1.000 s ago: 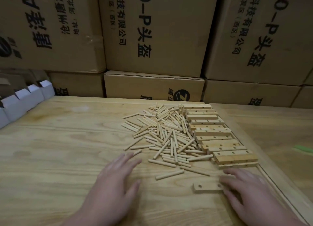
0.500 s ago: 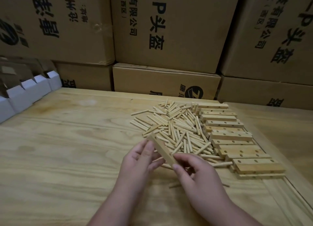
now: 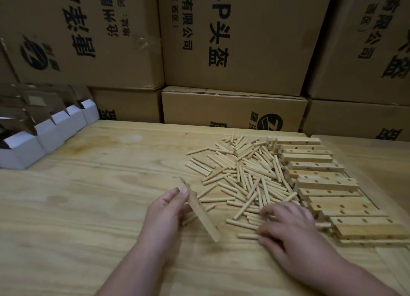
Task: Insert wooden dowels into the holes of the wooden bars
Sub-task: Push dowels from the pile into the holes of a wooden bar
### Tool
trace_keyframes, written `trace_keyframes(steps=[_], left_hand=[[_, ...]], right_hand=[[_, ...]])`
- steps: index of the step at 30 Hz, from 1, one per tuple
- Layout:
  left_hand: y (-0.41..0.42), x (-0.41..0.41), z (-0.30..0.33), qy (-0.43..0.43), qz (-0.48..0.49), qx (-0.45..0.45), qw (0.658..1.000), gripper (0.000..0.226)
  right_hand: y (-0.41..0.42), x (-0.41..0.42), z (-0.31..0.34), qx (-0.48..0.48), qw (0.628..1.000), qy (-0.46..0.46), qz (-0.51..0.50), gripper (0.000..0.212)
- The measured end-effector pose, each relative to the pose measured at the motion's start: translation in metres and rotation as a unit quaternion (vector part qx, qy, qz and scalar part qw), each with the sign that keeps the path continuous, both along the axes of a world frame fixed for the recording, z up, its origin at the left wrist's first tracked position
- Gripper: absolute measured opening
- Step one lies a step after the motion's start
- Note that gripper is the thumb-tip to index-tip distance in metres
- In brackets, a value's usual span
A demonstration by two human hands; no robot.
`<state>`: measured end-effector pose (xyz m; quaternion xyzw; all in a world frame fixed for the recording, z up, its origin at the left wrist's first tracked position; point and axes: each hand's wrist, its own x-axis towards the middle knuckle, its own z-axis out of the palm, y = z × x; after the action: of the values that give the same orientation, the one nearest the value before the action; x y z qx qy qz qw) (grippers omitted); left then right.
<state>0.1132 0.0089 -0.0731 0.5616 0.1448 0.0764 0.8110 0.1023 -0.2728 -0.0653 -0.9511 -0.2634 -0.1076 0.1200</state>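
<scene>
Since half a second ago our right hand (image 3: 288,227) has let go of the wooden bar (image 3: 200,209) and dropped, fingers curled, onto the dowels (image 3: 244,176) (apparently to pick one), leaving our left hand (image 3: 165,213) pinching it tilted, ready for insertion.

A single head-worn view looks forward and down from close above the near edge of the table (image 3: 88,207), facing the stacked cardboard boxes (image 3: 233,40) at the far side.

Pale matt wood — dowels (image 3: 244,180), bars (image 3: 315,165), table (image 3: 88,207) (seemingly unvarnished); cardboard boxes (image 3: 233,40).
</scene>
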Motion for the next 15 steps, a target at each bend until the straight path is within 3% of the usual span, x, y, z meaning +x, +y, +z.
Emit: trace_keyframes(steps=[3,9,12,15], left_hand=[[-0.015,0.006,-0.009,0.005,0.039,-0.009,0.999,0.023],[-0.039,0.021,0.006,-0.021,0.062,-0.125,0.99,0.019],[-0.05,0.017,0.014,-0.055,0.09,-0.211,0.972,0.016],[-0.057,0.011,0.015,-0.094,0.083,-0.258,0.958,0.023]], right_hand=[[0.013,0.011,-0.003,0.028,0.999,-0.023,-0.035,0.009],[0.019,0.027,-0.014,0.092,0.995,-0.005,-0.031,0.011],[0.017,0.026,-0.014,0.182,0.981,-0.053,-0.045,0.008],[0.022,0.029,-0.003,0.319,0.94,-0.095,-0.071,0.008]])
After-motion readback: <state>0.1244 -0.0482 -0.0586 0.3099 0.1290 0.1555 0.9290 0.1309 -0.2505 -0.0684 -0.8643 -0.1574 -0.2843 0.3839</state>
